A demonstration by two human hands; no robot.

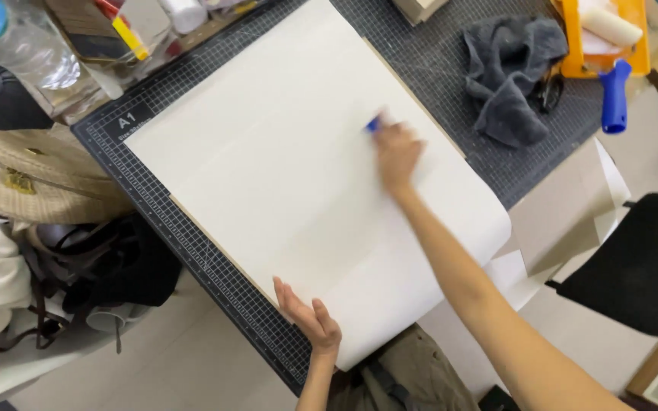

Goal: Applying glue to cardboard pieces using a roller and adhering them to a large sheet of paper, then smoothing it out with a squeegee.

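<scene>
Covering a cutting mat (pixel 154 202), large cream sheet (pixel 283 175), smooth, unmarked

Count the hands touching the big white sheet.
2. The left hand lies flat on the white sheet at its near edge; the right hand, blurred, presses a small blue tool near the sheet's middle right.

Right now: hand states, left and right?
Left hand: open, flat on the white sheet.
Right hand: closed on a small blue tool, blurred.
</scene>
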